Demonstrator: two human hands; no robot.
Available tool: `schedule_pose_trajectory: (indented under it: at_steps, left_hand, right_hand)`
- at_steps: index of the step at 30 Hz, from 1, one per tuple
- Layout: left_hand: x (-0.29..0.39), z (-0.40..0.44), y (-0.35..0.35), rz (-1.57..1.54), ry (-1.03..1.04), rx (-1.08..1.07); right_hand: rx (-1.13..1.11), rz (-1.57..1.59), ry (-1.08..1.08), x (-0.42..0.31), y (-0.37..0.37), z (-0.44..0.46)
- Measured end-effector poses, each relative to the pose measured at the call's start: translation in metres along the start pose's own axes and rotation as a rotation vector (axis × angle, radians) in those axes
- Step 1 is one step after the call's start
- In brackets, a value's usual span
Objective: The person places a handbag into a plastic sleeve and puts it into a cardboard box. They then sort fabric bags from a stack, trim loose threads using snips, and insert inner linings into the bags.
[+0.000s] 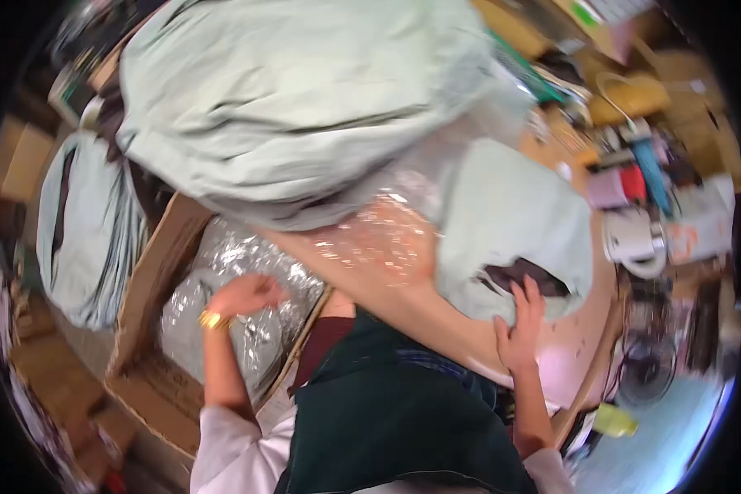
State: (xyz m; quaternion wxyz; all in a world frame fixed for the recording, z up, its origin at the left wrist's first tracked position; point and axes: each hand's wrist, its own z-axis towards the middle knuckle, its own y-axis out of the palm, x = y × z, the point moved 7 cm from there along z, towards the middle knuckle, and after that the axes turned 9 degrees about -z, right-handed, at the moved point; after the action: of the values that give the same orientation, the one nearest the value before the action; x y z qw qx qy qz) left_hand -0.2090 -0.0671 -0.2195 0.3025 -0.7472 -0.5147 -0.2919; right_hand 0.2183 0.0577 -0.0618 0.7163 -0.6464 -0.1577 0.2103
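My left hand (pixel 251 295), with a gold band at the wrist, hangs over a cardboard box (pixel 144 325) that holds clear plastic packaging (pixel 222 329). Its fingers look loosely extended and slightly blurred, with nothing visible between them. On the right, my right hand (pixel 523 329) rests with spread fingers on the near edge of a pale green folded fabric piece (pixel 510 214), beside its dark opening (pixel 531 276). More clear plastic (pixel 387 230) lies on the table to the left of this piece.
A large pale green fabric pile (pixel 305 99) covers the table's far side. Another fabric bundle (pixel 90 230) stands left of the box. Along the right are a white kettle (pixel 634 239), a pink container (pixel 617 185), a fan (pixel 646 366) and a yellow-green object (pixel 615 420).
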Motion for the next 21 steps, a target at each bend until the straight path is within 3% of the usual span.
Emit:
schedule_pose_trajectory:
  at_steps: [2,3,5,7,9,11,13,14,16,18,19,20,21]
  left_hand:
    - [0.073,-0.056,0.021,-0.46,0.258,-0.206]
    - [0.098,-0.063,0.031,-0.421,0.272,-0.235]
    - [0.176,-0.083,0.058,-0.501,0.778,-0.251]
    - [0.237,-0.079,0.102,-0.275,0.886,-0.155]
    - [0.284,-0.067,0.152,0.009,1.079,-0.175]
    - [0.311,-0.038,0.2,0.287,1.254,-0.174]
    - [0.321,0.012,0.225,0.684,1.283,0.239]
    - [0.327,0.015,0.231,0.696,1.293,0.229]
    - [0.335,0.035,0.219,0.859,0.812,0.414]
    - [0.363,-0.029,0.217,0.781,0.963,0.431]
    - [0.377,-0.06,0.212,0.688,1.096,0.447]
    - [0.38,-0.06,0.209,0.696,1.104,0.446]
    - [0.375,-0.057,0.207,0.721,1.039,0.39]
  right_hand:
    - [0.041,-0.056,0.023,-0.003,-0.01,-0.003]
    - [0.087,-0.092,0.013,-0.004,-0.018,-0.004]
    - [0.264,-0.043,-0.037,0.004,-0.028,-0.012]
    - [0.398,-0.029,-0.005,0.024,-0.035,-0.013]
    - [0.376,0.134,0.091,0.054,-0.026,-0.012]
    - [0.392,0.101,0.084,0.062,-0.03,-0.005]
    - [0.237,0.082,0.226,0.075,-0.02,0.0]
    - [0.249,0.071,0.283,0.08,-0.023,-0.001]
    - [0.29,0.042,0.329,0.076,-0.05,-0.002]
    - [0.332,0.015,0.372,0.064,-0.097,-0.006]
    - [0.549,-0.084,0.35,0.047,-0.142,-0.019]
    - [0.761,-0.185,0.323,0.037,-0.17,-0.032]
    - [0.761,-0.18,0.331,0.047,-0.165,-0.031]
